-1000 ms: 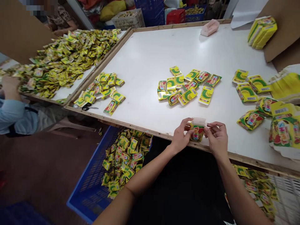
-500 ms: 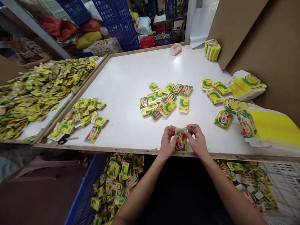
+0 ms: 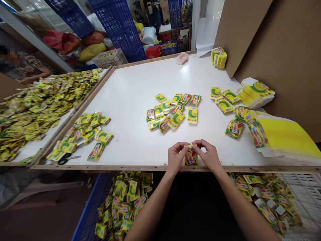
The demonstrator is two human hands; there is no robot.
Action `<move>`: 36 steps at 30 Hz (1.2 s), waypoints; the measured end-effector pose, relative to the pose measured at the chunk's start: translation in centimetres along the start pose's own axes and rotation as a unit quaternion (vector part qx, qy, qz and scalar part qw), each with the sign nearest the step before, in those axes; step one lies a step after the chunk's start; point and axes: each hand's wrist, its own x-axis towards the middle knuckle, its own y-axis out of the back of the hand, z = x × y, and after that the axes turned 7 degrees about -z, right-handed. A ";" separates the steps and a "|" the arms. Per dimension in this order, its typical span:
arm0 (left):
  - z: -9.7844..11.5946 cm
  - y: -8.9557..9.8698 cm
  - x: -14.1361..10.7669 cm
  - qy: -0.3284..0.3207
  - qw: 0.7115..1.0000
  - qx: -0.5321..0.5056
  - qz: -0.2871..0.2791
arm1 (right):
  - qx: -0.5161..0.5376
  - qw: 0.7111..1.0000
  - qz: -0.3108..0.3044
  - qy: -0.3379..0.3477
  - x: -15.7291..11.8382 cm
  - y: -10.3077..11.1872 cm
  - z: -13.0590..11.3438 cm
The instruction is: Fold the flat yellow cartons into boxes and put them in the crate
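Between my two hands a small yellow-green printed carton (image 3: 191, 157) stands upright at the front edge of the white table (image 3: 130, 134). My left hand (image 3: 176, 155) pinches its upper left corner, thumb on the printed face. At the upper right corner, my right hand (image 3: 207, 153) grips with thumb and fingers closed. The carton's top edge lies under the fingertips, and its top looks folded down. Beyond the hands, a loose group of similar small packs (image 3: 177, 119) lies on the table, some with the barcode side up.
At right lie a fanned stack of flat yellow cartons (image 3: 288, 134) and another stack (image 3: 258, 92). More packs (image 3: 96, 134) and scissors (image 3: 67, 158) are at left. Filled crates, one blue (image 3: 87, 207), stand below the table edge. A person (image 3: 37, 67) sits beyond a heap of packs (image 3: 45, 103).
The carton's pale top flap, raised before, is now folded down under my fingertips. Both hands stay on the carton. The whole view has shifted slightly.
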 end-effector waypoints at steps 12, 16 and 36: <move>-1.3 0.8 -1.1 -0.023 0.998 0.037 -0.049 | 0.010 0.999 -0.015 0.032 -1.3 0.3 0.8; -1.3 0.6 -1.2 -0.035 0.998 0.031 -0.046 | 0.011 0.999 0.005 0.033 -1.4 0.2 0.8; 1.6 2.4 -2.5 -0.046 0.991 0.122 -0.004 | -0.018 0.999 -0.009 0.026 -1.5 0.2 1.1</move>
